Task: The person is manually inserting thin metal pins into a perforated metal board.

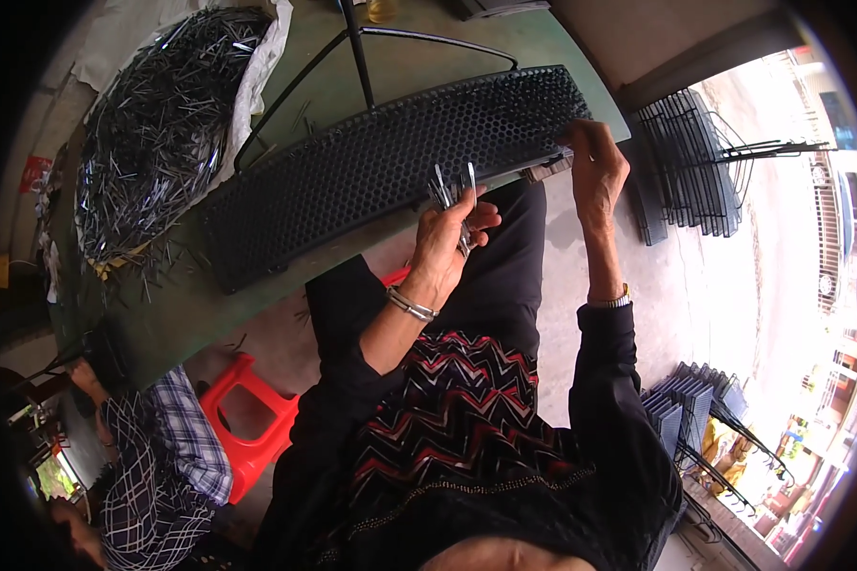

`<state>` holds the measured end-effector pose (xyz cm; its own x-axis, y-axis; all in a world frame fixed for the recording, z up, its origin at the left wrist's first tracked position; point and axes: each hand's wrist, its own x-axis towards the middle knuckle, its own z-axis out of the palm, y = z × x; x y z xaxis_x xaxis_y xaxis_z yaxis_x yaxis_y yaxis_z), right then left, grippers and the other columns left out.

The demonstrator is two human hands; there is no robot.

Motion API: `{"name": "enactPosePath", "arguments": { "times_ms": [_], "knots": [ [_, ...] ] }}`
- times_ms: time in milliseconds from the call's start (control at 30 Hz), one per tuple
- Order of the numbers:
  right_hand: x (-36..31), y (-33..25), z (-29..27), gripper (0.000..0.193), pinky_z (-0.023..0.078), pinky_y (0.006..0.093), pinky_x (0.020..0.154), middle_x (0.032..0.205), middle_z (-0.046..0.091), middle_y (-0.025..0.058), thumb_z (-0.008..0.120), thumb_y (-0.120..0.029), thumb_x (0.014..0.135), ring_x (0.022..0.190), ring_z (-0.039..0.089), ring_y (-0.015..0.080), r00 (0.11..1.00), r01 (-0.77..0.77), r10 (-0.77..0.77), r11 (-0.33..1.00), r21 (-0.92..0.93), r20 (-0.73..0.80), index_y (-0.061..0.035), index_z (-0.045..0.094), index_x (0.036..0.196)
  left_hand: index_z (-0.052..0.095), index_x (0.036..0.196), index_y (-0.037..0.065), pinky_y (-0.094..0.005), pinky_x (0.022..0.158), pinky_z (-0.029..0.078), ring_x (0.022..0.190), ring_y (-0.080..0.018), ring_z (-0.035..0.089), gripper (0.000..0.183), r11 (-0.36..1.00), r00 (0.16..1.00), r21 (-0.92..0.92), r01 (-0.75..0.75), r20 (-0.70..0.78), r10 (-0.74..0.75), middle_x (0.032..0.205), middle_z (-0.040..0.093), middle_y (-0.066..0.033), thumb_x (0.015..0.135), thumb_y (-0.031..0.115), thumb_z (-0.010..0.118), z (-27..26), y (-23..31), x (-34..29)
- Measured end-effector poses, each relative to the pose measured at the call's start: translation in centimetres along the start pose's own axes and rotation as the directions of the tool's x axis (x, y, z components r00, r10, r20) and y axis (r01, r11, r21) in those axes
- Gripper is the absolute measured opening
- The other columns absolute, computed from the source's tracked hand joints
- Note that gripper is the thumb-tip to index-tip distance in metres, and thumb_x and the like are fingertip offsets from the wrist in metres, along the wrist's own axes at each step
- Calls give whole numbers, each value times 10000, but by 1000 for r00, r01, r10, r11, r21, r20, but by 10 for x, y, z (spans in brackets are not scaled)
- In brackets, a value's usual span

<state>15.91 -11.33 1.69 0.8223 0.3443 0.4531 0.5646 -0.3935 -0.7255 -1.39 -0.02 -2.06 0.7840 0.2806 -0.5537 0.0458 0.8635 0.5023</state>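
A long black panel full of small round holes lies slantwise on the green table in front of me. Toward its right end, many holes look filled with small dark pieces. My left hand is closed around a bundle of thin, shiny metal strips, held just off the panel's near edge with some tips pointing up. At the panel's right end, my right hand has its fingers pinched together against the near corner. Whatever sits between those fingertips is too small to make out.
An open white sack heaped with dark strips stands on the table at left. A black metal frame rises behind the panel. A red stool and another person's checked sleeve are lower left. Black wire racks stand at right.
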Motion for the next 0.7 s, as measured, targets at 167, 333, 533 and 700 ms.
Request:
{"name": "enactPosePath", "arguments": {
  "times_ms": [167, 333, 533, 700],
  "knots": [
    [-3, 0, 0, 79, 499, 261, 669, 805, 665, 73, 598, -63, 864, 734, 657, 148, 994, 76, -67, 990, -115, 81, -52, 650, 922, 605, 1054, 16, -242, 510, 455, 703, -169, 658, 280, 1000, 1000, -23, 6, 6, -6, 823, 656, -89, 921, 263, 591, -2, -1, 1],
    [-8, -2, 5, 50, 464, 344, 645, 824, 583, 52, 616, -150, 849, 756, 605, 229, 992, 113, -96, 958, -264, 76, -117, 636, 881, 585, 1041, -2, -233, 515, 431, 611, -109, 570, 232, 999, 999, -52, 10, -35, -12, 762, 617, -57, 916, 192, 601, 0, 2, -2],
    [-4, -5, 3, 81, 460, 334, 617, 782, 564, 77, 644, -146, 833, 691, 589, 206, 992, 109, -83, 944, -310, 96, -95, 656, 895, 606, 985, 2, -198, 458, 343, 565, -72, 465, 242, 999, 1000, -52, 11, -19, -12, 710, 535, -11, 913, 233, 610, 3, 1, -5],
    [-1, -7, 7, 123, 459, 345, 637, 804, 575, 73, 641, -223, 841, 712, 598, 227, 989, 121, -76, 909, -399, 128, -113, 667, 891, 608, 996, -8, -203, 449, 317, 541, -57, 425, 254, 998, 1000, -70, -5, 26, 7, 688, 510, 1, 916, 233, 607, 4, -1, -4]
  ]
}}
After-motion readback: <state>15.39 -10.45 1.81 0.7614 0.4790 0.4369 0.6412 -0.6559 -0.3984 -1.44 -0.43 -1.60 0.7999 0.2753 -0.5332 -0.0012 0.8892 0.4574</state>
